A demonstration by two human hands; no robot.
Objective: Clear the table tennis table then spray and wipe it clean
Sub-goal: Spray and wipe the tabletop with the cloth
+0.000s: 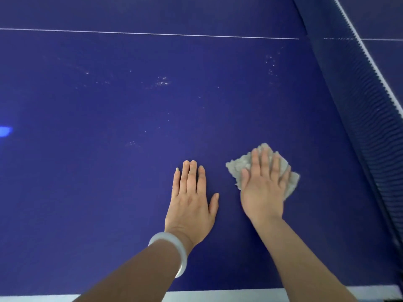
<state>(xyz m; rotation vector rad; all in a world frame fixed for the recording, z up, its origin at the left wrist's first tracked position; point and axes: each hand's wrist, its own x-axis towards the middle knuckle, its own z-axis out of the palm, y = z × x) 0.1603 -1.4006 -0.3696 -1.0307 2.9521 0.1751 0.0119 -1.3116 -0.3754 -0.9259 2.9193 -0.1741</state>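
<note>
The dark blue table tennis table (pixel 109 182) fills the view. My right hand (pixel 263 186) lies flat with straight fingers on a crumpled grey-beige cloth (pixel 238 165), pressing it onto the surface near the net. My left hand (pixel 192 201) rests flat on the bare table just left of the cloth, fingers straight, with a pale bangle (pixel 172 247) on the wrist. Patches of spray droplets (pixel 162 81) glisten further out on the surface, and more droplets (pixel 271 64) lie close to the net.
The dark net (pixel 357 105) with its white top band runs diagonally along the right side. A thin white centre line (pixel 152 33) crosses the far part of the table. The white near edge line (pixel 218 294) lies at the bottom.
</note>
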